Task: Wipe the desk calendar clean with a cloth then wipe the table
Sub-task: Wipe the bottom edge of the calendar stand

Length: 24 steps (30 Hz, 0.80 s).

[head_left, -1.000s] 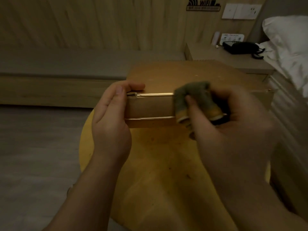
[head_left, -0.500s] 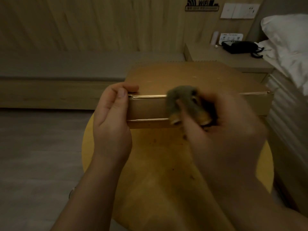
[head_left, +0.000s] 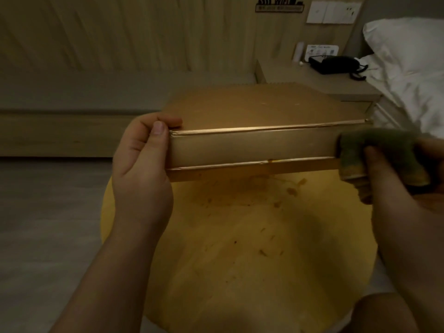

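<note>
The brown cardboard desk calendar (head_left: 252,147) stands on the round yellow table (head_left: 240,248), its long front face toward me. My left hand (head_left: 141,162) grips its left end, thumb on the top edge. A crumpled green cloth (head_left: 374,152) is bunched in my right hand (head_left: 408,200) and pressed against the right end of the calendar's front face. The right end of the calendar is hidden behind the cloth.
Brown specks and smears mark the tabletop in front of the calendar. A bedside shelf (head_left: 312,80) with a black telephone (head_left: 336,64) lies behind. White bedding (head_left: 408,68) is at the right. Grey floor (head_left: 48,212) lies left of the table.
My right hand has swept the cloth from the middle of the calendar's front face to its right end. My left hand has kept its grip on the left end.
</note>
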Available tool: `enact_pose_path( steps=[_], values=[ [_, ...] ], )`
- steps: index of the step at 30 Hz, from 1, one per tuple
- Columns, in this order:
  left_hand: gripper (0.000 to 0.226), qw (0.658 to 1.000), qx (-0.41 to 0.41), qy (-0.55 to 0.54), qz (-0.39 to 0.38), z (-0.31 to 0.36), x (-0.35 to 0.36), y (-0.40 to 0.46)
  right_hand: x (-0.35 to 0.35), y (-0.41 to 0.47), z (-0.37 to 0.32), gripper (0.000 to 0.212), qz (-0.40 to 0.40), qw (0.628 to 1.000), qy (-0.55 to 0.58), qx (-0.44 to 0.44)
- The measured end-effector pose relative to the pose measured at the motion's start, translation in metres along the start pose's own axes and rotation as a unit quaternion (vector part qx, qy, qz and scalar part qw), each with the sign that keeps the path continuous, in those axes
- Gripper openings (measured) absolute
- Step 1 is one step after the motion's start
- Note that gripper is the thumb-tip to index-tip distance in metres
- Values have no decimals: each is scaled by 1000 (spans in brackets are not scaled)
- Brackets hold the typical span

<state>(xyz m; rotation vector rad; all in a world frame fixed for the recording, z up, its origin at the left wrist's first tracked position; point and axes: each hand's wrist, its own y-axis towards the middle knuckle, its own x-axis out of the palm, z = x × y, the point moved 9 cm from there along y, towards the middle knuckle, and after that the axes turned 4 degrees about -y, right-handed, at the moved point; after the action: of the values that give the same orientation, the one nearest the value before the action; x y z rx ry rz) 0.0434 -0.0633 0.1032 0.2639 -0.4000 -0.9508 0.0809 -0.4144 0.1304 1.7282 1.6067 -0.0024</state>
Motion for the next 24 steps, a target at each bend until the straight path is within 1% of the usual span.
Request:
enact_pose_path(
  steps=[3, 5, 6, 9, 10, 13, 15, 18, 21, 24],
  values=[
    [35, 1000, 3, -2, -8, 0, 1, 1, 25, 7, -4, 16, -56, 998, -6, -3],
    [34, 1000, 6, -5, -15, 0, 3, 1, 42, 5, -13, 6, -44, 998, -12, -33],
    [34, 1000, 6, -5, -16, 0, 4, 1, 50, 1, -20, 6, -18, 999, -15, -46],
    [33, 1000, 0, -8, -23, 0, 6, 0, 67, -20, -53, 18, 122, 985, -71, -102],
    [32, 1000, -2, -11, -25, 0, 7, -1, 77, -25, -63, 22, 134, 981, -73, -117],
    [28, 999, -7, -27, -30, 0, 9, -2, 109, -29, -90, 24, 102, 982, -54, -152],
    [25, 998, -14, -44, -35, 0, 11, -4, 126, -31, -107, 24, 86, 983, -31, -158],
    [22, 996, -13, -76, -50, 3, 12, -5, 146, -37, -126, 18, 72, 982, -10, -174],
    [22, 995, -8, -78, -60, 4, 11, -5, 151, -38, -132, 17, 69, 980, -19, -185],
    [26, 998, -7, -45, -49, 2, 6, -2, 137, -34, -121, 22, 81, 982, -48, -167]
  ],
)
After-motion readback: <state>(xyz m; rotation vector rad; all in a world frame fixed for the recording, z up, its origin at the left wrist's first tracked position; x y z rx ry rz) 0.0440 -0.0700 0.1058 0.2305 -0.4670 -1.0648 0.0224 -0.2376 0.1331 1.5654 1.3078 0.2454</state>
